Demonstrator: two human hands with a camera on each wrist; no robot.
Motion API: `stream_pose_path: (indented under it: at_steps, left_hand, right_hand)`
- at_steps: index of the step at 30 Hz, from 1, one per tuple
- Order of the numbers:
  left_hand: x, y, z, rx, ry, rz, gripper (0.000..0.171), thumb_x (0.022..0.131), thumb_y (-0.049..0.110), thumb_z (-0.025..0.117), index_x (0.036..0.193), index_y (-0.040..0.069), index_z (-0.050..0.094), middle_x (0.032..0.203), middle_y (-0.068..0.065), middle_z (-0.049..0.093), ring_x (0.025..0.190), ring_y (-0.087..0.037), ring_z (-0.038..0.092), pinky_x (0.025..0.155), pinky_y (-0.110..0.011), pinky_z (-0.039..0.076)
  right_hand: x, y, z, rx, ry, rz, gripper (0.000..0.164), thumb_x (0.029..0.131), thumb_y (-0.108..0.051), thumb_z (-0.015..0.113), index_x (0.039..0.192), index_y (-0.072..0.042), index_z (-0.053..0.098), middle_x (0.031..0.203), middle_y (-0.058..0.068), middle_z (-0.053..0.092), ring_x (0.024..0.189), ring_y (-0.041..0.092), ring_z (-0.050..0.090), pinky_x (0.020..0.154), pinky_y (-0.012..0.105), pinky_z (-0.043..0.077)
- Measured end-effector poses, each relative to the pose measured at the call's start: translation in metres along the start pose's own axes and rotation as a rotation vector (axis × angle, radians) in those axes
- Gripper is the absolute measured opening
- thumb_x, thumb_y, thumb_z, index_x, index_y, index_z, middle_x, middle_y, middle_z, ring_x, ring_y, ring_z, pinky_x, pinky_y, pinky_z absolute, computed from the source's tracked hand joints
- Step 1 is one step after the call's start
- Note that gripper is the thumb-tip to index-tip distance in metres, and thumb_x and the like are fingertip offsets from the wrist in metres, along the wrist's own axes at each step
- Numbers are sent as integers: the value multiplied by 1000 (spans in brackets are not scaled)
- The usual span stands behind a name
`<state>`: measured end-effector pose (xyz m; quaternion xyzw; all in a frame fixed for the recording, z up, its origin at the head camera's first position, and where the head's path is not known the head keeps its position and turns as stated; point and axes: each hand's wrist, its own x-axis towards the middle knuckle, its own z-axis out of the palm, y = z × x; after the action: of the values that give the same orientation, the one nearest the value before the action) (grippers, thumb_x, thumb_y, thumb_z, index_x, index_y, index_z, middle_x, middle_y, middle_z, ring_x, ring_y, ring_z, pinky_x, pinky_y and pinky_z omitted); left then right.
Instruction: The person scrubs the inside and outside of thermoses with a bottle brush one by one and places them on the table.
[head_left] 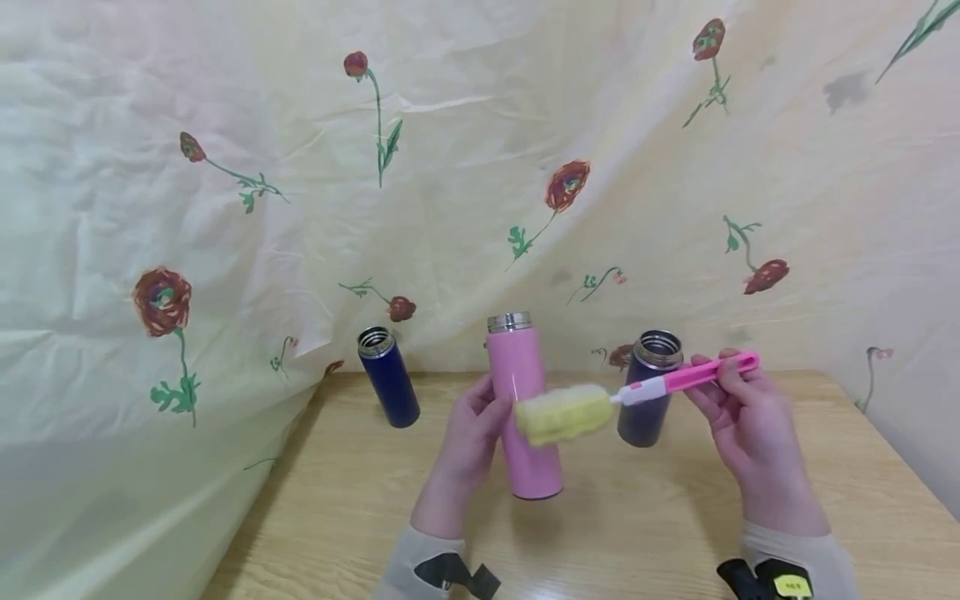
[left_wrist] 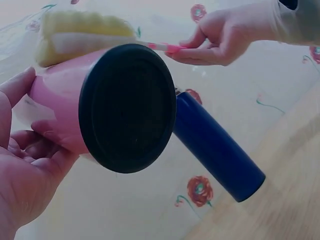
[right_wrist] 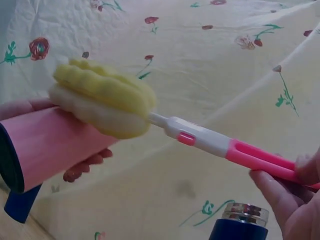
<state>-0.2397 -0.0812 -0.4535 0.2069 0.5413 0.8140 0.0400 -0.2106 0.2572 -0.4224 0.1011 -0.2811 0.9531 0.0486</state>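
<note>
My left hand [head_left: 471,429] grips a pink bottle [head_left: 517,367] around its middle, holding it up over the table with its steel mouth uncapped. In the left wrist view the dark round base of the pink bottle [left_wrist: 127,107] faces the camera. My right hand [head_left: 753,425] pinches the pink end of a bottle brush [head_left: 645,390], held sideways. The yellow and white sponge head [right_wrist: 102,97] of the brush overlaps the pink bottle's side in the head view. Behind the brush handle stands a dark blue bottle [head_left: 643,417], open at the top, close to my right hand.
A second dark blue bottle [head_left: 390,383], also without a lid, stands at the table's back left. The wooden table [head_left: 337,517] ends at a hanging cloth [head_left: 450,208] printed with red flowers, which also runs along the left and right sides.
</note>
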Motion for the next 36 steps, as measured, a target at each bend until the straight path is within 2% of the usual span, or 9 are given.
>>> stream_pose_path:
  at_steps: [3,6,9,13,17,27,36]
  left_hand:
    - [0,-2,-4,-26,5,16,57,106,19,64,156,-3,50,135,-9,69,120,-20,67,110,-38,52]
    - [3,-1,-6,-28,37,14,59,106,15,62,158,-6,44,138,-12,66,121,-21,67,110,-38,52]
    - [10,5,-7,-24,79,28,62,106,13,61,161,-6,39,144,-17,61,125,-23,64,111,-39,52]
    - [18,14,-5,-53,140,65,64,106,12,62,162,-4,37,151,-22,55,129,-26,61,113,-40,51]
    - [21,18,-4,-92,181,84,62,106,10,63,162,-3,39,153,-21,55,129,-26,62,112,-40,51]
    - [22,14,1,-103,201,110,63,105,10,65,162,-1,40,155,-21,53,131,-28,61,113,-42,51]
    - [23,14,0,-83,195,124,64,105,6,65,163,-2,38,157,-21,53,135,-31,59,113,-44,51]
  right_hand:
    - [0,2,-8,-92,-81,45,17,113,-2,44,115,1,61,112,20,75,106,31,78,91,40,60]
    - [-2,4,-16,-176,-170,49,20,114,-2,39,114,1,59,112,21,77,104,31,78,90,39,61]
    - [-7,8,-20,-226,-235,-1,21,115,0,35,114,1,56,111,22,77,103,32,78,89,38,60]
    - [-19,18,-22,-267,-265,-93,22,114,3,33,114,1,55,110,22,77,103,32,78,90,39,60]
    - [-32,30,-21,-284,-244,-135,22,114,4,33,117,1,54,111,22,77,104,32,78,90,40,59]
    - [-41,40,-16,-262,-47,-219,7,112,1,45,115,3,52,109,23,76,102,31,79,90,40,60]
    - [-44,40,-4,-313,-69,-252,9,112,1,44,114,3,53,109,23,77,100,31,79,87,41,60]
